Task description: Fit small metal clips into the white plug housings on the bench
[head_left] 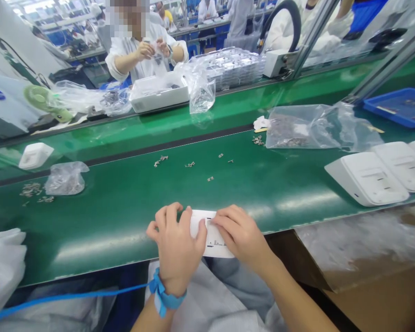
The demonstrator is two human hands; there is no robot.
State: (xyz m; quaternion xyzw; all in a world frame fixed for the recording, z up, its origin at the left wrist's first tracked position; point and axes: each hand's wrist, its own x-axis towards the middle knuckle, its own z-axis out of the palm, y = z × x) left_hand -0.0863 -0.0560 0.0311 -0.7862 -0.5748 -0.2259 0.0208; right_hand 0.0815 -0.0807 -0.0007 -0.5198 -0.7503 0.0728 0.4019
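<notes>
A white plastic housing (216, 251) with dark slots lies at the near edge of the green work surface, in front of my body. My left hand (180, 242) grips it from the left, thumb on its face, fingers over the far side. A blue wrist strap with a cord is around the left wrist. On the housing's upper right, my right hand (244, 235) has thumb and fingertips pinched together against the face near a slot; whatever is between them is hidden. Beyond the hands lie loose small metal pieces (210, 179), several in little groups.
Several white housings (375, 177) stand at the right edge. A clear bag of small metal parts (290, 129) and a blue tray (397, 108) lie far right. At left are a smaller plastic bag (66, 179) and another white housing (36, 155). Across the line, a person (145, 50) handles something.
</notes>
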